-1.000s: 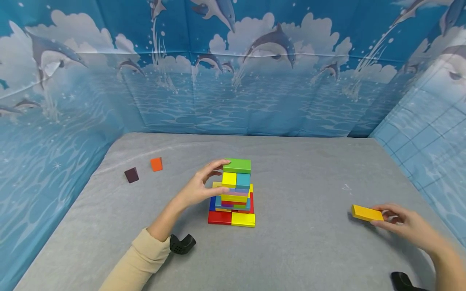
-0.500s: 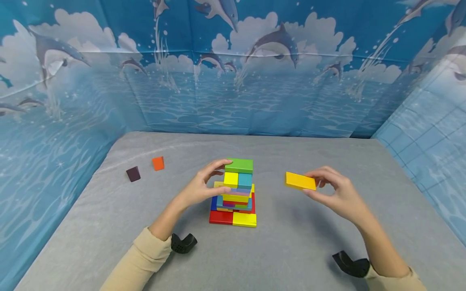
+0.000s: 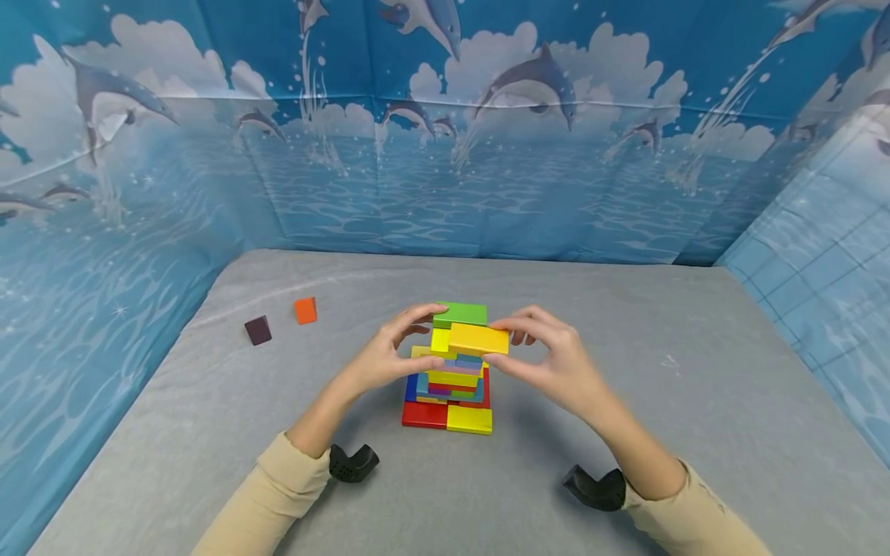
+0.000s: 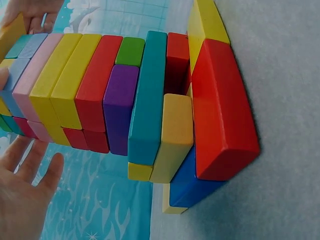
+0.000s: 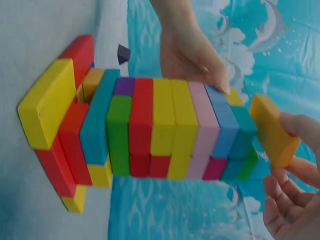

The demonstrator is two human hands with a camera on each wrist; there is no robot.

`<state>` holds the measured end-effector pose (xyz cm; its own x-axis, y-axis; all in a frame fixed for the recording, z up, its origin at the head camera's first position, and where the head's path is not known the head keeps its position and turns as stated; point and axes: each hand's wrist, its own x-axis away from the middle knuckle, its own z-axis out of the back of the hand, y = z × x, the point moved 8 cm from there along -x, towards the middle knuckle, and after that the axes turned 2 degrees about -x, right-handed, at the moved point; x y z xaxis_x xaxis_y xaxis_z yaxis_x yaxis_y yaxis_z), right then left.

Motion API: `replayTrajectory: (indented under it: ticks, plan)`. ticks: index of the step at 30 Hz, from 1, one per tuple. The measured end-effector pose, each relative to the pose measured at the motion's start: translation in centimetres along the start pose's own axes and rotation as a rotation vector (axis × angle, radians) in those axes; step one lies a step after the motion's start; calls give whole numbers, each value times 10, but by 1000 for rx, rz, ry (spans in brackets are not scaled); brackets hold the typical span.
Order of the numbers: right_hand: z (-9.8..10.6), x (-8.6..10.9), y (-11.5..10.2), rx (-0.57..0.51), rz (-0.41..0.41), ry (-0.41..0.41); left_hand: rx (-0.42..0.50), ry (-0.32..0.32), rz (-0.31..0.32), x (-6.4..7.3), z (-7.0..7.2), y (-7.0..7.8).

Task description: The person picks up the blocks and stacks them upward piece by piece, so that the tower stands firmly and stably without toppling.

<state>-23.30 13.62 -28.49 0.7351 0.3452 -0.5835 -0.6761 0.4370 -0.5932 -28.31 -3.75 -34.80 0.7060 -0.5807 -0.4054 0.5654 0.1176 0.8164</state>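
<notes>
A tower of coloured wooden blocks [image 3: 453,379] stands upright on the table, with a green block [image 3: 461,314] on top. My left hand [image 3: 371,361] is at its left side near the top, thumb touching the front and a fingertip at the green block. Its other fingers [image 4: 31,155] lie spread beside the tower in the left wrist view. Between thumb and fingers, my right hand [image 3: 559,367] pinches a golden-yellow block [image 3: 478,339] at its right end. In the head view this block covers part of the upper tower; the right wrist view shows it beside the top [image 5: 274,131].
A dark brown block [image 3: 258,330] and an orange block [image 3: 305,310] lie apart on the left of the grey table [image 3: 667,432]. Flat red and yellow blocks form the tower's wider base. A dolphin-print curtain [image 3: 417,201] surrounds the table.
My right hand has carried the golden-yellow block from the far right of the table leftward to the tower's upper part. My left hand has stayed at the tower.
</notes>
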Motion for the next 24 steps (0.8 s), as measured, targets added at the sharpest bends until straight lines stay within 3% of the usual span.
replayTrajectory:
  ticks: [7, 24]
  plan:
    - [-10, -3, -3, 52, 5, 64, 9, -4, 10, -1, 0, 0]
    - [-19, -6, -1, 79, 5, 93, 26, -2, 21, 0, 0, 1]
